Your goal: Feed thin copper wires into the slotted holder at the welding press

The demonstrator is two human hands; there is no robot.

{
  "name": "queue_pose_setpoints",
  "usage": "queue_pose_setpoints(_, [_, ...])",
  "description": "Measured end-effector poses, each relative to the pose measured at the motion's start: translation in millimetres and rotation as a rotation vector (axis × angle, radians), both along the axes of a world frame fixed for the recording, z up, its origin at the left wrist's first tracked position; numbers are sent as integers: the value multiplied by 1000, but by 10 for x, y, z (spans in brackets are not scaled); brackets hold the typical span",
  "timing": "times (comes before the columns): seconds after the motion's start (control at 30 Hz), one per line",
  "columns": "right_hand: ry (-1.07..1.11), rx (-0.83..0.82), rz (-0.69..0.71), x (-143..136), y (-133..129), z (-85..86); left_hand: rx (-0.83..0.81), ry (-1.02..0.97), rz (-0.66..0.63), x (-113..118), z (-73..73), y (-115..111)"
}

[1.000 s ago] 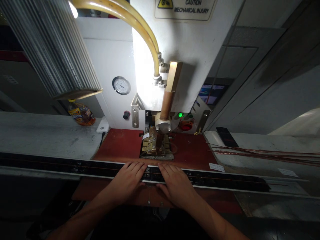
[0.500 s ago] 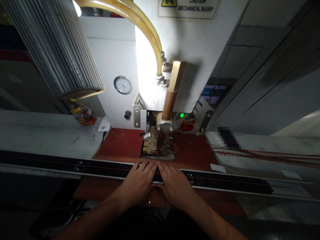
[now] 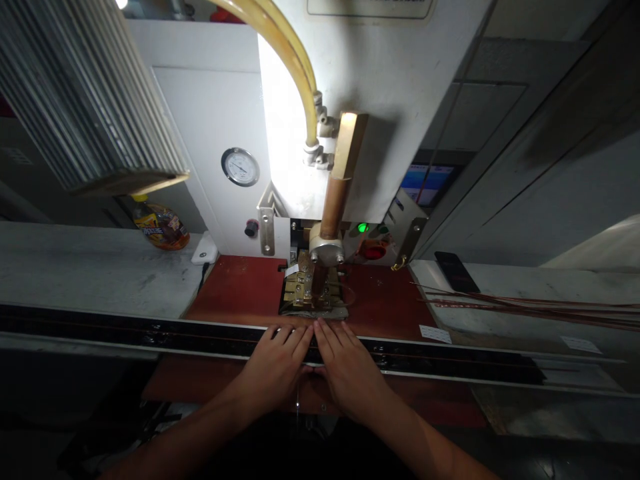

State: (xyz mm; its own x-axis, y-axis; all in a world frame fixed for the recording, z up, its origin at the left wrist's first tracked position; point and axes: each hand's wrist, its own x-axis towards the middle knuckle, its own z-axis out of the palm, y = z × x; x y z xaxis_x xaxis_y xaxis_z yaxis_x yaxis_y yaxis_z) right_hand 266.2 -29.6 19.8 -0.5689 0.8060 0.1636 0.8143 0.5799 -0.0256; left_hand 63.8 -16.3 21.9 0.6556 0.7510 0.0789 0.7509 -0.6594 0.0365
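Observation:
A long, light-edged metal channel (image 3: 450, 361) with a black lining runs across the front. A thin copper-coloured line lies along it. My left hand (image 3: 277, 360) and my right hand (image 3: 345, 363) rest side by side on its middle, index fingertips nearly touching. The fingers of both reach over to the far edge, and the thumbs meet at the near edge. Just beyond the fingertips is a brass clamp fixture (image 3: 300, 290), with a copper electrode rod (image 3: 336, 207) of the machine above it.
A pressure gauge (image 3: 241, 167), a lit green button (image 3: 363, 228) and a red knob (image 3: 373, 251) are on the machine. Copper rods (image 3: 500, 304) and a phone (image 3: 456, 272) lie at right. A drink bottle (image 3: 163, 228) lies tilted at left. A finned block (image 3: 100, 100) hangs upper left.
Both hands keep the same hold on the channel. My view has shifted slightly, and the machine appears a little higher and further left in it.

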Motion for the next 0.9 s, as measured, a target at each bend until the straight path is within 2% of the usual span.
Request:
queue_pose_setpoints(0.43, [1,-53,-18,-32,-13,68,20,-14,-9,22,97,-27])
queue_pose_setpoints(0.73, [-12,-37,-14,-24,-11,43,31,1,-4,39,-3,-15])
queue_pose_setpoints(0.9, [-11,-40,-12,-33,-4,36,23,-18,-4,34,11,0])
